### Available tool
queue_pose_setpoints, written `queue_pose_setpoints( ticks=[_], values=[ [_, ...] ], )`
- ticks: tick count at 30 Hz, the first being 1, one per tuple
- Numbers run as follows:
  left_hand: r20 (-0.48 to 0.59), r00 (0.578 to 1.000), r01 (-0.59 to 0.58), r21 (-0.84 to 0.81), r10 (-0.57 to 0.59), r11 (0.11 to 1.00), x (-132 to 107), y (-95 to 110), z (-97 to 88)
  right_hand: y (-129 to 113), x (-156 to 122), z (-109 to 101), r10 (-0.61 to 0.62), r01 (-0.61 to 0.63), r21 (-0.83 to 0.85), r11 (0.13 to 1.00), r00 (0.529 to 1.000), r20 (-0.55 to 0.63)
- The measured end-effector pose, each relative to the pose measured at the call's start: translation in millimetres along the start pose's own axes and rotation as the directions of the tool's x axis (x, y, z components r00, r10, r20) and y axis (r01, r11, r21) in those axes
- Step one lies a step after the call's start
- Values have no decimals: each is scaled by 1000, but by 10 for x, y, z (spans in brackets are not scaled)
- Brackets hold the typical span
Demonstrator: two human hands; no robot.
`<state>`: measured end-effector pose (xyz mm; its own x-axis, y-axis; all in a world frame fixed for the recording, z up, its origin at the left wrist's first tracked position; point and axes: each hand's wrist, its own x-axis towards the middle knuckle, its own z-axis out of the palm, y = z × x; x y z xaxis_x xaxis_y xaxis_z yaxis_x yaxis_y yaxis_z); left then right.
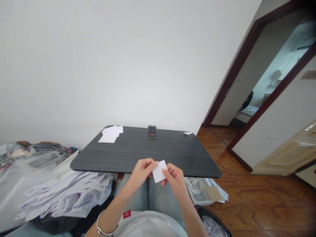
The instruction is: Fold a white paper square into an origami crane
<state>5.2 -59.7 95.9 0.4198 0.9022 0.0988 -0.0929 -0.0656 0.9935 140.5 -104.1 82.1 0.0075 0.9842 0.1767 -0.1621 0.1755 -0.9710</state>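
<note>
A small white square of paper point(159, 172) is held up between both hands, just past the near edge of the dark table point(145, 151) and above my lap. My left hand point(144, 168) pinches its upper left side between thumb and fingers. On the right side, my right hand point(173, 177) grips it with the thumb on the front face and the fingers behind. The paper is tilted a little. Whether it is folded in layers I cannot tell.
White paper sheets point(110, 134) lie at the table's far left. A small dark phone-like object on a stand point(152, 132) is at the back middle, a folded white paper piece point(187, 133) at the far right. Crumpled cloth point(69, 194) lies left; a box point(201, 192) and bin point(214, 227) stand right.
</note>
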Motion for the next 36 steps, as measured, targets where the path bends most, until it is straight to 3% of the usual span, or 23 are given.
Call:
queue_pose_setpoints(
  ticks=[6,16,26,31,36],
  values=[
    [40,998,-41,47,39,998,-30,-4,16,13,-5,18,12,-12,-9,1000,1000,3],
    [-102,992,-73,22,75,997,-14,-71,-5,82,40,-65,20,-20,-5,1000,1000,-15],
    [-4,998,-60,109,60,992,24,-183,9,181,92,-83,-71,65,-37,997,983,-171],
    [4,998,-55,180,55,982,1,-189,47,165,85,-73,-40,31,-100,995,995,-90],
    [4,999,-50,155,50,987,-21,-163,54,153,68,-44,14,-20,-73,997,996,-85]
  ],
)
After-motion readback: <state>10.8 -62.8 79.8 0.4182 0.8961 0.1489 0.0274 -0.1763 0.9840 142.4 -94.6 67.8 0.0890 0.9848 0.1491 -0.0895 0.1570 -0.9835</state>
